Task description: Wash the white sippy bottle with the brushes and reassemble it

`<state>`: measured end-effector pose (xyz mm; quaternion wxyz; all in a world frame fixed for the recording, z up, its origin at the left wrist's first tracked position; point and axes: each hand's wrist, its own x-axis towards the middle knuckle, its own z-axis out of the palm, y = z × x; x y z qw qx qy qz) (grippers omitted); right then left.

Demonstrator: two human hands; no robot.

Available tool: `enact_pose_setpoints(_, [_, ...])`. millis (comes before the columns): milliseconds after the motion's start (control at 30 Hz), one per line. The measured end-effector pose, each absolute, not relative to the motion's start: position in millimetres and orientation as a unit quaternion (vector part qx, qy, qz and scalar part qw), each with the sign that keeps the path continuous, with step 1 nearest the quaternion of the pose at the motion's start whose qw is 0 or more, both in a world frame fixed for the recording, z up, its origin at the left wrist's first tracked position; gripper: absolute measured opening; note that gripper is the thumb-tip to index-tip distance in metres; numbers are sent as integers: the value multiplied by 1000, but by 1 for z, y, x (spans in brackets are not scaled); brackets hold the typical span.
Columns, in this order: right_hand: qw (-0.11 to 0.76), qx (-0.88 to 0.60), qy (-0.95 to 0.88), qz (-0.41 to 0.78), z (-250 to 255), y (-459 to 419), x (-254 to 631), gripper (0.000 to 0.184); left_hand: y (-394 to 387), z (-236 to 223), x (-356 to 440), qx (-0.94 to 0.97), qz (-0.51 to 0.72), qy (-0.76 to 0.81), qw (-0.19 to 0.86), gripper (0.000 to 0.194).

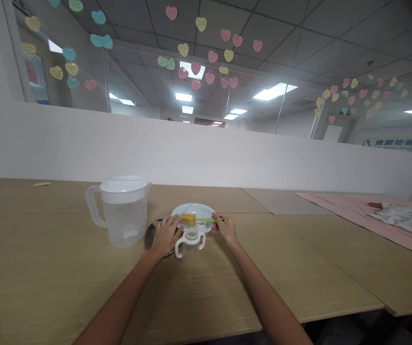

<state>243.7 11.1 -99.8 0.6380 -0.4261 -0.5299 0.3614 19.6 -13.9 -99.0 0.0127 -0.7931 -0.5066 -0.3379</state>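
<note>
Slim bare left forearm (pixel 120 299), smooth outline; slim bare right forearm (pixel 263 292), same build. Both uncovered along the whole visible length, cropped by the lower frame edge, wider toward the elbow end, tapering to narrow bare wrists. Small ungloved left hand (pixel 166 235): back visible, fingers (pixel 173 222) thin and uncovered. Small ungloved right hand (pixel 227 230): likewise slender. Nails and fine skin detail too small to tell.

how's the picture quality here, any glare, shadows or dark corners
Head view: ceiling lights glare white with a hazy glow; head view: top right corner falls dark; head view: soft shadows on the table; head view: the yellow sponge brush in the right hand shows little fine detail.
</note>
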Motion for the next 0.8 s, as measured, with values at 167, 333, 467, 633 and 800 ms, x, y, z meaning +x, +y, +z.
enact_pose_setpoints(167, [676,-402,-424,448,-104,14,244,41,-14,-100,20,-758,-325,-565,3,53])
enact_pose_setpoints(333, [696,-396,-360,478,-100,13,246,36,-14,-100,21,-781,-343,-523,-3,44])
enact_pose_setpoints(467, [699,-383,-321,511,-95,10,246,31,-17,-94,26,-810,-405,-423,-26,40])
enact_pose_setpoints(633, [693,-353,-295,556,-91,9,249,28,-23,-83,34,-735,-541,-393,-111,41])
enact_pose_setpoints(800, [683,-319,-303,582,-90,7,249,28,-23,-80,34,-638,-576,-433,-270,45])
